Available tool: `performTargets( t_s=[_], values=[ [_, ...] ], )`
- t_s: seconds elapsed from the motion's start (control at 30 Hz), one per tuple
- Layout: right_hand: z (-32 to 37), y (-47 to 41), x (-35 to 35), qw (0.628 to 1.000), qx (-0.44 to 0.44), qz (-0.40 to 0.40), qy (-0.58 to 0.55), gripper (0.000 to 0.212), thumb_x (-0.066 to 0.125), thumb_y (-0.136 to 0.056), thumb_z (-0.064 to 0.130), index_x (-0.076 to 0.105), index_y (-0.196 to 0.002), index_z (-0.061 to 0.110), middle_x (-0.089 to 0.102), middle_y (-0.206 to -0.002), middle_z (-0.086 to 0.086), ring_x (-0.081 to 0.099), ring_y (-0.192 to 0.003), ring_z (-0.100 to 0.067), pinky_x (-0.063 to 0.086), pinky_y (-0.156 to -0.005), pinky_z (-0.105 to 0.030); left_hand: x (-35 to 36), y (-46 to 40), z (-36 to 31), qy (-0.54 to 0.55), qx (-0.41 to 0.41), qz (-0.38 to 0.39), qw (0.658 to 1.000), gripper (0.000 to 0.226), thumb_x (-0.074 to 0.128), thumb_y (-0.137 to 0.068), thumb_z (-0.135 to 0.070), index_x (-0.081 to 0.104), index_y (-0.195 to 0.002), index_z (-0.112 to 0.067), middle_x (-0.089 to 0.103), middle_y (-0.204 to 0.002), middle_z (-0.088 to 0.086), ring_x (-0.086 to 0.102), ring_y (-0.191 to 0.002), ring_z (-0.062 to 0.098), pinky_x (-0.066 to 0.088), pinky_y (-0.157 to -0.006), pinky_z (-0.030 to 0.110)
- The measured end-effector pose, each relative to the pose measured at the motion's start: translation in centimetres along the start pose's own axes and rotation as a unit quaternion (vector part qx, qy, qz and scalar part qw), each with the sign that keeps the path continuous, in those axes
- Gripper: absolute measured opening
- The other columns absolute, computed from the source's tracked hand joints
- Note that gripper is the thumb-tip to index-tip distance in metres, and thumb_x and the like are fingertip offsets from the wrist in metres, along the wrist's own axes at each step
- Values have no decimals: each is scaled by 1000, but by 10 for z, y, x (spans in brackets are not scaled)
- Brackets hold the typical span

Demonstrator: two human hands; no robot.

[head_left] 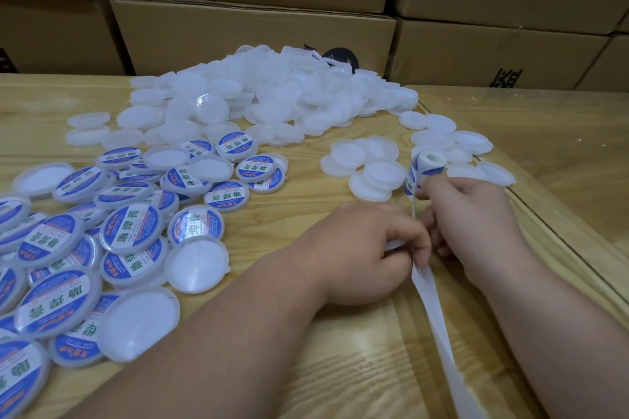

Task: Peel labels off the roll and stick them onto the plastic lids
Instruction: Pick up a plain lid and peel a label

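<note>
My right hand holds the small label roll upright by its lower end, blue-and-white labels showing on its side. My left hand lies right beside it, fingers closed on a white plastic lid that is mostly hidden, and pinching the white backing strip, which trails toward the near table edge. Labelled lids with blue-rimmed stickers lie spread at the left. A big heap of plain white lids fills the far middle, and a few plain lids sit just beyond my hands.
The work surface is a wooden table; a glass sheet's edge runs diagonally at the right. Stacked cardboard boxes form a wall behind the table. More plain lids lie behind the roll.
</note>
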State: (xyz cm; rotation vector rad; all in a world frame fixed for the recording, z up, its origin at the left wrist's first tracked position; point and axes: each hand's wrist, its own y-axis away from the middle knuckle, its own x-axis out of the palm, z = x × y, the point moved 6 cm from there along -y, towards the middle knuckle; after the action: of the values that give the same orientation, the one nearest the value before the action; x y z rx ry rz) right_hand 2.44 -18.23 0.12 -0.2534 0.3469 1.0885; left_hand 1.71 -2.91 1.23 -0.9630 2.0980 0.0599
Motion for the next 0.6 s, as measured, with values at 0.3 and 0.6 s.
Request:
performTargets(
  t_s=[0.3,0.6],
  values=[
    [1,1,2,998,-16,29,56,20,57,-78,20,64,-71,2,60,-47,-5,50,-40,-14,41,-48,-31,-4,1,3,62,-6,-32,998,27,58,-81,-4,62,-90,-29,64,-84,-9,60,-80,12,52,-77,36],
    [2,1,1,999,-8,36,36,20,62,-80,24,62,-69,7,54,-47,-2,46,-39,-16,37,-40,-26,-6,1,4,83,-7,-44,996,23,62,-89,-10,62,-98,-32,65,-89,-14,61,-85,11,52,-82,36]
  ],
)
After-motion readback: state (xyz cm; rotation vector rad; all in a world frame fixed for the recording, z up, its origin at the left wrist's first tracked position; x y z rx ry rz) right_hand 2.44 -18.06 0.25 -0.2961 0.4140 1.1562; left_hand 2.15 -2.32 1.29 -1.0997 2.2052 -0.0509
